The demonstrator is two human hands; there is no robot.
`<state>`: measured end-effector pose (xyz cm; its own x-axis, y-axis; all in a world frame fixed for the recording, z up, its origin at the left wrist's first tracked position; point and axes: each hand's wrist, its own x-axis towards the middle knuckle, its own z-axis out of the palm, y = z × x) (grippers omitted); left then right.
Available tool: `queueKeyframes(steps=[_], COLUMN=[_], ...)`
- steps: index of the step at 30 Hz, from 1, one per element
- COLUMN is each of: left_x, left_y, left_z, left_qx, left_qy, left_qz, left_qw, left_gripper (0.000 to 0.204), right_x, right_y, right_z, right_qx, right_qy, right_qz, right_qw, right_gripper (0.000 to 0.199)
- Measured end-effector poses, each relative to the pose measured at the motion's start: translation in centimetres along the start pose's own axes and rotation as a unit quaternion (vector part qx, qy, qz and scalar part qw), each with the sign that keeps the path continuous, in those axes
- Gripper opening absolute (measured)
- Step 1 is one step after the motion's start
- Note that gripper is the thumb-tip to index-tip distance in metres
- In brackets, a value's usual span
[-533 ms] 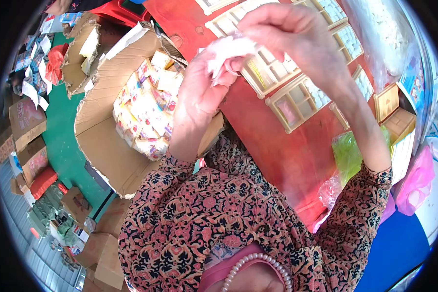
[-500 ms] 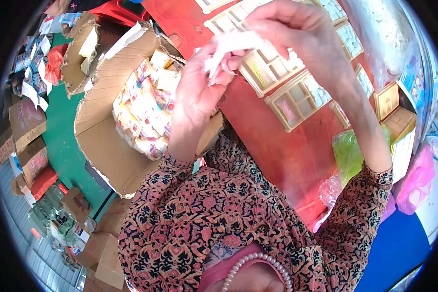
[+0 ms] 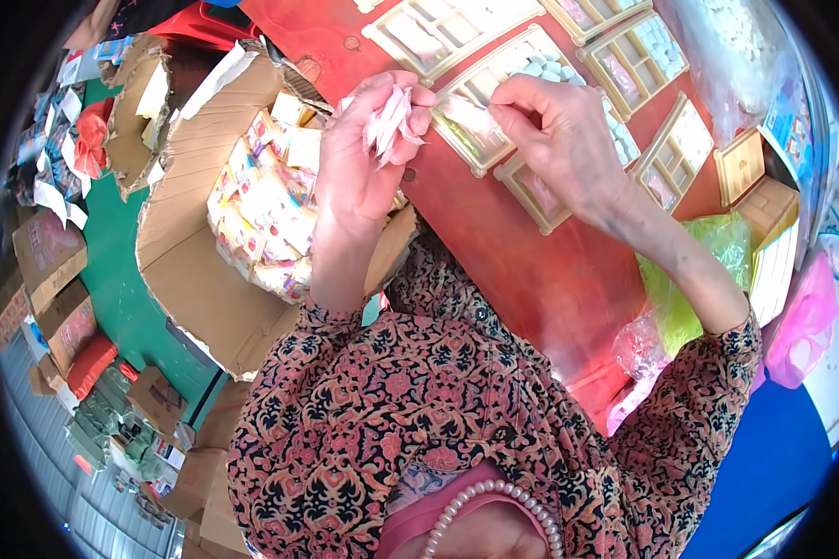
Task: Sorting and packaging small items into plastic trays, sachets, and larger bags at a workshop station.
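Note:
My left hand [image 3: 359,158] is raised over the red table edge and pinches a small bunch of clear plastic wrappers [image 3: 389,118] between thumb and fingers. My right hand [image 3: 559,135] is beside it and holds one clear wrapper [image 3: 471,112] by its end, stretched toward the left hand. Under both hands lies a cream divided tray [image 3: 494,93] with small white pieces in some cells.
Several more cream divided trays [image 3: 643,61] sit on the red table [image 3: 531,270]. An open cardboard box [image 3: 196,270] of colourful packets stands at the left on a green floor. Green bag [image 3: 680,298], pink bag [image 3: 806,321] and small cartons lie at right.
The hands have come apart: the right hand moved right, drawing one wrapper out of the bunch the left hand keeps. Both hands sit lower in the picture.

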<state>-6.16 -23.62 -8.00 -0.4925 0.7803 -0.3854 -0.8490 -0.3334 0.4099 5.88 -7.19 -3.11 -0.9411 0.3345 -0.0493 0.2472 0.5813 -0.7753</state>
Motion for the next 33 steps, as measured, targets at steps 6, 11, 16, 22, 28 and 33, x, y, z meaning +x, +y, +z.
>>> queueKeyframes(steps=[6, 11, 16, 22, 28, 33], left_x=[-0.1, -0.3, -0.2, -0.3, -0.1, -0.7], left_y=[-1.0, -1.0, -1.0, -1.1, -1.2, -1.4], left_z=[0.8, 1.0, 0.9, 1.3, 1.4, 1.7], left_qx=[0.044, 0.054, 0.051, 0.057, 0.055, 0.04], left_qy=[0.019, 0.032, 0.034, 0.036, 0.026, 0.028], left_qz=[0.047, 0.058, 0.053, 0.059, 0.069, 0.067], left_qw=[0.998, 0.996, 0.997, 0.996, 0.996, 0.997], left_gripper=[0.02, 0.021, 0.022, 0.021, 0.021, 0.021], right_x=[0.4, 0.4, 0.0, 0.1, 0.7, 1.2], right_y=[-0.4, -1.2, -0.4, -0.1, 0.2, -1.8], right_z=[-0.2, -0.1, 0.8, 1.0, 1.0, -0.5], right_qx=[-0.013, 0.224, 0.148, -0.079, -0.189, -0.064], right_qy=[-0.074, -0.045, -0.063, -0.051, -0.057, -0.05], right_qz=[0.027, 0.137, 0.096, -0.097, -0.139, -0.074], right_qw=[0.997, 0.964, 0.982, 0.991, 0.97, 0.994], right_gripper=[0.007, 0.011, 0.009, 0.008, 0.01, 0.014])
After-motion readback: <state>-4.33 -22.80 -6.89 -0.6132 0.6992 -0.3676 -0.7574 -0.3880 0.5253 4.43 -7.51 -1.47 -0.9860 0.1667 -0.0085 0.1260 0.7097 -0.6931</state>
